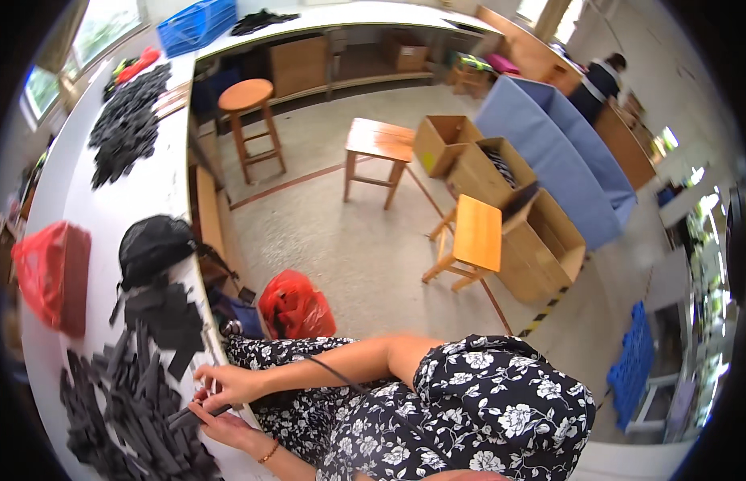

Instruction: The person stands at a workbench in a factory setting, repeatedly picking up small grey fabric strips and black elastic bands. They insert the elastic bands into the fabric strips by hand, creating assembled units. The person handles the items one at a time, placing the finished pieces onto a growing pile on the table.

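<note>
A thin dark strip (198, 414) is held between the 2 hands at the edge of the white table (160, 180). The left hand (222, 426) is under it, with fingers curled up around the strip. The right hand (226, 383) is on top, and its fingers are closed on something small and reddish that cannot be made out. A big loose heap of dark strips (128, 409) is spread on the table just beside the hands, so a lot of pieces are judged to be left. Flat dark sheets (168, 313) and a black bag (152, 248) are set a bit farther up. Another dark pile (128, 120) is well apart, far along the table. No clearly finished stack can be seen
</note>
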Demonstrator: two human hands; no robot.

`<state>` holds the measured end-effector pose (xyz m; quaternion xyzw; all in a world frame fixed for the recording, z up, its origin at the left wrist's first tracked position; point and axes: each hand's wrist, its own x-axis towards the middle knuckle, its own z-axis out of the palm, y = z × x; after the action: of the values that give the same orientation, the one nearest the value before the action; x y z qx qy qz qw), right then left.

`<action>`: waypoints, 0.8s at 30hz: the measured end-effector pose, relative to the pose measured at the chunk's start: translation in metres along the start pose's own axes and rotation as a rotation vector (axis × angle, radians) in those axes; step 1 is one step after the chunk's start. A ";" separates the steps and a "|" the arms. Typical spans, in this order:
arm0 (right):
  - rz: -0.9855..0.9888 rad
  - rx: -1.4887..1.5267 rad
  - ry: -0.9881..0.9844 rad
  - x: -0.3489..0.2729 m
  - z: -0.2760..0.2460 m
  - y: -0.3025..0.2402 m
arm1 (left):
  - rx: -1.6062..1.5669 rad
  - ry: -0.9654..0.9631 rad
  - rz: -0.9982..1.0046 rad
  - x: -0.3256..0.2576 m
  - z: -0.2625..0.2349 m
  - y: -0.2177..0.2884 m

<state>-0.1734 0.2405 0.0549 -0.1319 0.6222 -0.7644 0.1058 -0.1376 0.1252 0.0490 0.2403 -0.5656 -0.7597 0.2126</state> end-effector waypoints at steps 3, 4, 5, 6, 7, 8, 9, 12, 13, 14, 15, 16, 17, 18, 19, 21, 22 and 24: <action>-0.155 -0.104 0.044 0.003 -0.007 0.021 | -0.058 -0.101 -0.095 0.005 0.014 -0.010; -0.131 -0.079 0.090 0.004 -0.013 0.021 | -0.002 -0.096 -0.107 0.010 0.019 -0.013; -0.106 -0.054 0.135 0.003 -0.019 0.020 | -0.066 -0.171 -0.149 0.012 0.023 -0.017; -0.080 -0.029 0.177 0.003 -0.025 0.020 | -0.130 -0.243 -0.192 0.013 0.025 -0.020; -0.097 -0.007 0.221 0.008 -0.030 0.021 | -0.198 -0.304 -0.228 0.012 0.030 -0.020; -0.071 -0.029 0.225 0.011 -0.037 0.022 | -0.270 -0.355 -0.249 0.011 0.035 -0.021; -0.048 -0.042 0.234 0.012 -0.038 0.019 | -0.244 -0.402 -0.244 0.014 0.032 -0.020; -0.054 -0.041 0.196 0.012 -0.042 0.011 | -0.269 -0.436 -0.264 0.017 0.031 -0.018; -0.059 -0.092 0.191 0.014 -0.046 0.011 | -0.303 -0.433 -0.268 0.016 0.036 -0.018; -0.063 -0.143 0.181 0.016 -0.050 0.011 | -0.337 -0.427 -0.271 0.015 0.039 -0.019; -0.073 -0.178 0.168 0.015 -0.044 0.010 | -0.358 -0.418 -0.263 0.014 0.033 -0.013; -0.108 -0.211 0.157 0.016 -0.042 0.009 | -0.377 -0.435 -0.252 0.015 0.026 -0.012; -0.142 -0.242 0.142 0.017 -0.042 0.010 | -0.396 -0.448 -0.239 0.019 0.018 -0.016; -0.129 -0.249 0.052 0.018 -0.038 0.008 | -0.329 -0.337 -0.221 0.029 -0.001 -0.023; -0.431 -0.630 -0.081 0.021 -0.045 0.009 | -0.335 -0.284 -0.232 0.042 -0.016 -0.035; -0.248 -0.761 -0.038 0.032 -0.047 0.030 | -0.431 -0.252 -0.234 0.050 -0.046 -0.034; -0.289 -0.835 -0.039 0.042 -0.062 0.033 | -0.437 -0.153 -0.179 0.049 -0.062 -0.032; -0.795 -1.155 0.094 0.065 -0.094 0.040 | -0.411 0.016 -0.071 0.038 -0.086 -0.013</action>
<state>-0.2664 0.2979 0.0027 -0.3512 0.8372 -0.2974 -0.2954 -0.1166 0.0414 0.0107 0.2176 -0.3882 -0.8642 0.2348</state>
